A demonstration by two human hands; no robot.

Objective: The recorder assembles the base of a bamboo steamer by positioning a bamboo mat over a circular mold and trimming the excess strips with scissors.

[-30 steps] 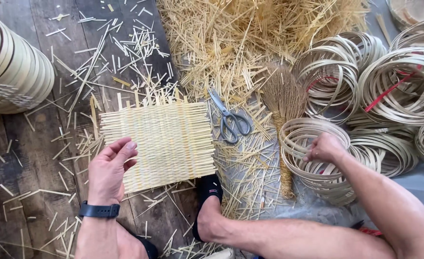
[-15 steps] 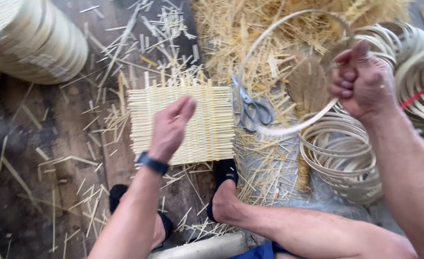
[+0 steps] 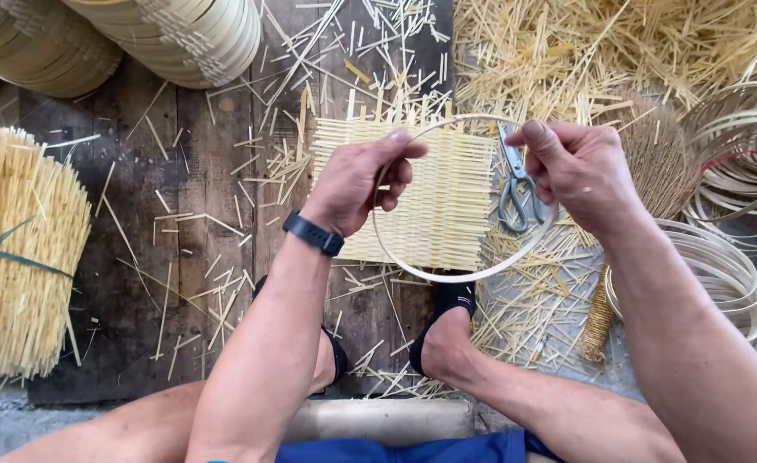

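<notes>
I see both hands raised over a square woven bamboo mat (image 3: 434, 193) lying on dark floor planks (image 3: 198, 214) littered with splints. The left hand (image 3: 357, 180) and right hand (image 3: 580, 171) each close their grip on a thin bamboo hoop (image 3: 464, 276) held above the mat. Scissors (image 3: 516, 184) lie just right of the mat; a tied splint bundle (image 3: 18, 257) stands far left.

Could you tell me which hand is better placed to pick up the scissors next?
Right. The right hand grips the hoop just beside the scissors; the left hand is farther off, over the woven mat.
</notes>
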